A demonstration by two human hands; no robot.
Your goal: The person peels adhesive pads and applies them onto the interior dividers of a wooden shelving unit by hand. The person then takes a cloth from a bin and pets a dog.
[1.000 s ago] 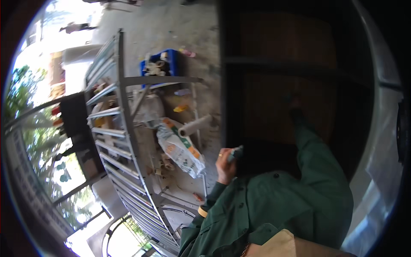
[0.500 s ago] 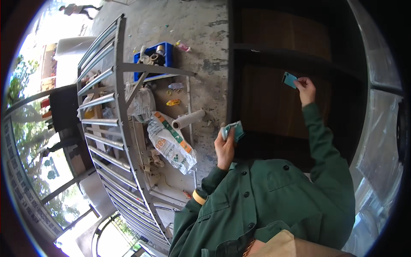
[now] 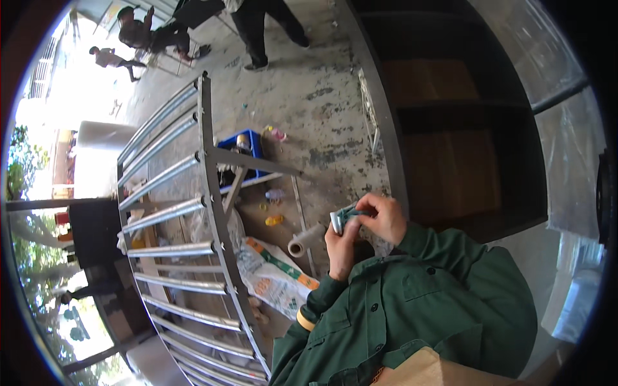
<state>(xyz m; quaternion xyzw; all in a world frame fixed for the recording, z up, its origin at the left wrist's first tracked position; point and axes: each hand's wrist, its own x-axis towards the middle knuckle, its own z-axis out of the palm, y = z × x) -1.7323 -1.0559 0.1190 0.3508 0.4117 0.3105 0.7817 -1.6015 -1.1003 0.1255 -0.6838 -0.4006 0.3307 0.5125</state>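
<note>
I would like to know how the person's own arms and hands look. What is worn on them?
The left sleeve and right sleeve are long, plain and dark green, reaching to about the wrists. A yellow-orange band circles the left forearm over the cloth; none shows on the right. The left hand and right hand wear no gloves.

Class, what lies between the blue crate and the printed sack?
In the head view, between blue crate and printed sack: a metal bar, then, on the floor, a purplish item, a tiny yellow thing and a larger yellow item.
</note>
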